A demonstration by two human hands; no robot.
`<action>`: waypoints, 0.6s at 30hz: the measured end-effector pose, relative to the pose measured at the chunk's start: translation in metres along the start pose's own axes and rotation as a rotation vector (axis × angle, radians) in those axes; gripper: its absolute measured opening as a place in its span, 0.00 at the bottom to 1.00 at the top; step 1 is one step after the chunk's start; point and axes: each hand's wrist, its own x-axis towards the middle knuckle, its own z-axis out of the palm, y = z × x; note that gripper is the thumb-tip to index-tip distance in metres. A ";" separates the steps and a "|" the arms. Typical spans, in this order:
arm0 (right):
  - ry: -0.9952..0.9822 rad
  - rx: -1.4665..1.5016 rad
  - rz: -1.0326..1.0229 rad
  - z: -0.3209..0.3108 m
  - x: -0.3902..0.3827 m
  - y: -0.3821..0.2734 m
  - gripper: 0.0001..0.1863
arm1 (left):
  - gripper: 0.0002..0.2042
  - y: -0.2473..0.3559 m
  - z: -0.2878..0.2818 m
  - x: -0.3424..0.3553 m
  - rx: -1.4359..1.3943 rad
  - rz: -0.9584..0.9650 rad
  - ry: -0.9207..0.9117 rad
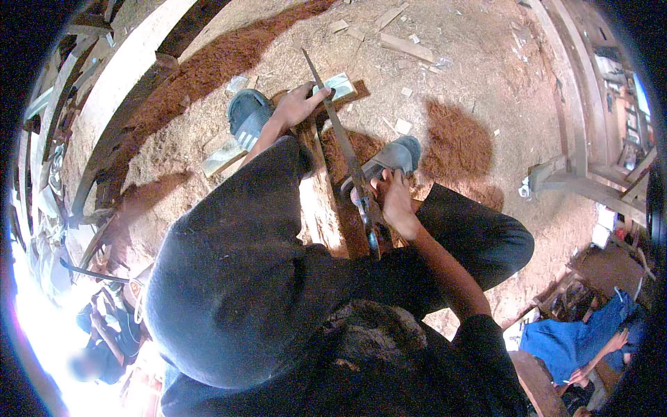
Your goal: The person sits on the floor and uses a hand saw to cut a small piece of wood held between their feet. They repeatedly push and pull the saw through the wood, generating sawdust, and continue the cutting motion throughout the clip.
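Ground is packed sawdust w/ wood offcuts scattered well beyond the fingers. Person stands over a long plank lying lengthwise between the feet; left shoe sits just beside the left wrist, right shoe just ahead of the right knuckles.

Handsaw runs diagonally: tip far past the left fingertips, handle down in the right hand. Right fingers are wrapped tight round the handle. Left hand rests on the plank's far end, fingers spread fairly wide and pressing flat, tips touching a small pale block just ahead; blade passes just beside them.

To do the cut well, I'd judge: keep left fingertips off the blade line, pin the wood w/ palm + both feet so it can't shift, wrist in line w/ blade, long even strokes, light pressure. Whether teeth are in the wood – can't tell, too small.

Other people sit at lower left and lower right, well apart.
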 end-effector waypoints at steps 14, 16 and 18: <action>-0.039 0.015 0.089 -0.011 0.007 -0.003 0.11 | 0.40 0.004 0.000 0.002 0.011 0.007 0.003; -0.064 -0.024 0.078 -0.009 0.004 -0.004 0.12 | 0.40 0.004 -0.002 0.001 0.034 -0.008 -0.004; 0.053 -0.034 0.055 -0.011 0.000 -0.002 0.12 | 0.40 0.008 0.002 0.002 0.026 -0.007 -0.013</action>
